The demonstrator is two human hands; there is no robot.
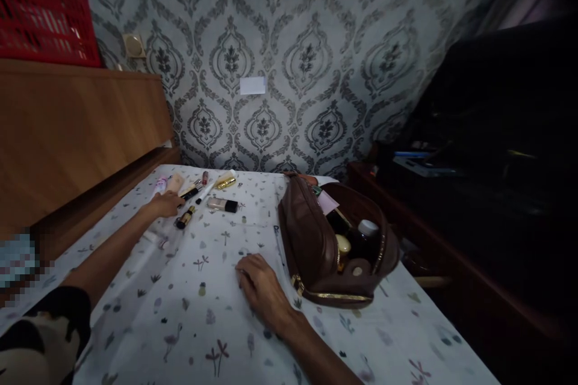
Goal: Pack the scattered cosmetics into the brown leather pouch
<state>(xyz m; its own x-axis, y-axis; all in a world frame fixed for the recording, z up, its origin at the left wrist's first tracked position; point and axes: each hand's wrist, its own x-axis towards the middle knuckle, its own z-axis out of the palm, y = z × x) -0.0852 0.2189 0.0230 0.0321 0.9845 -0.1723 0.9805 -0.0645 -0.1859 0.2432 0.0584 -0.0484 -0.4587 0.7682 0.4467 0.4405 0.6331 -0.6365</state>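
Observation:
My left hand (166,204) reaches to the far left of the table, its fingers drawn together at the end of a black tube (189,194). Its palm side is hidden. Around it lie a pink tube (174,183), a small black-and-gold bottle (185,217), a foundation bottle with a black cap (223,204), a white brush (208,191), a gold tube (225,182) and a clear tube (156,239). My right hand (259,286) rests on the tablecloth, fingers loosely curled with nothing visible in them. Beside it stands an unzipped brown cosmetic bag (311,240) holding a white-capped bottle (368,228).
A patterned white tablecloth (180,325) covers the table. Wooden furniture (76,132) with a red basket (45,18) on top borders the left side. Dark furniture (487,192) stands on the right. The patterned wall (271,30) rises behind the table.

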